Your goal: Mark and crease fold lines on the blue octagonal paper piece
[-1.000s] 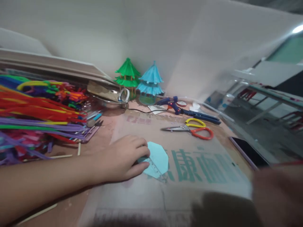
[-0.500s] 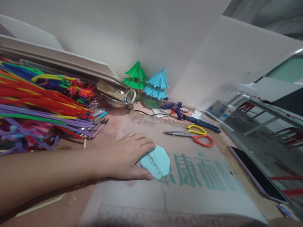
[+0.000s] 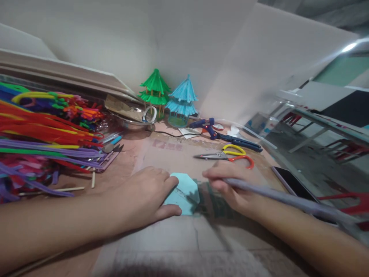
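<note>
Partly under left hand [image 3: 142, 198] fingers [image 3: 165, 181], blue paper [image 3: 187, 191].

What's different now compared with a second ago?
The right hand has come in from the lower right, gripping a long grey stick, and now sits just right of the light blue paper. The left hand stays flat on that paper. The scissors and pipe cleaners lie as before.
</note>
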A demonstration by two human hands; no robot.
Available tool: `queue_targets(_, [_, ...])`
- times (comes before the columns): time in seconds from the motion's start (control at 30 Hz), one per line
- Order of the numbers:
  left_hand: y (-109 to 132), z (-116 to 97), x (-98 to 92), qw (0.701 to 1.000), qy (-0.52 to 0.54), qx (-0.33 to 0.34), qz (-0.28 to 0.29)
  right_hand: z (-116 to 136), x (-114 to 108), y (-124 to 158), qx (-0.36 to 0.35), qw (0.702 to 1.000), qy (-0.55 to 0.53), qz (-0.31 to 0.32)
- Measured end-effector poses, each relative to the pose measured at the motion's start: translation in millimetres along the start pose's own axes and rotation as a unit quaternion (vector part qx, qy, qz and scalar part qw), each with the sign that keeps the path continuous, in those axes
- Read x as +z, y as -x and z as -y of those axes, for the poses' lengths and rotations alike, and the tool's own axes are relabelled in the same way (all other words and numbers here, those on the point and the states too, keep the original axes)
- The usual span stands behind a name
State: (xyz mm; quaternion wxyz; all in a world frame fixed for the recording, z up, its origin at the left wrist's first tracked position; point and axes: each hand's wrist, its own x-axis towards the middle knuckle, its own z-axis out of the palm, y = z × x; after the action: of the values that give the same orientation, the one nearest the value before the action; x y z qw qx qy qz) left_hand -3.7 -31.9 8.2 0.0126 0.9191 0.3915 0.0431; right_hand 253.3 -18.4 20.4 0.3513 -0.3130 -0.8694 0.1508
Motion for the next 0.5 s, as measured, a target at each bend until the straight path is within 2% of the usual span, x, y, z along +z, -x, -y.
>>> queue_targets(0.03, [-1, 2, 0.3, 1.0, 0.004, 0.013, -0.004, -7, 7, -3, 0.019, 0.999, -0.021, -0.031])
queue_targets(0.07, [-2, 5, 1.0, 1.0, 0.01, 0.025, -0.011, -15, 15, -5, 0.039, 0.997, -0.054, -0.033])
queue_targets(0.2, [-5, 13, 6.9, 0.997, 0.056, 0.039, -0.039, -33, 42, -7, 0.1, 0.983, -0.153, -0.006])
queue_targets(0.5, [-7, 12, 11.0, 0.991, 0.131, -0.006, -0.027, -29, 35, -13, 0.076, 0.99, -0.112, 0.032])
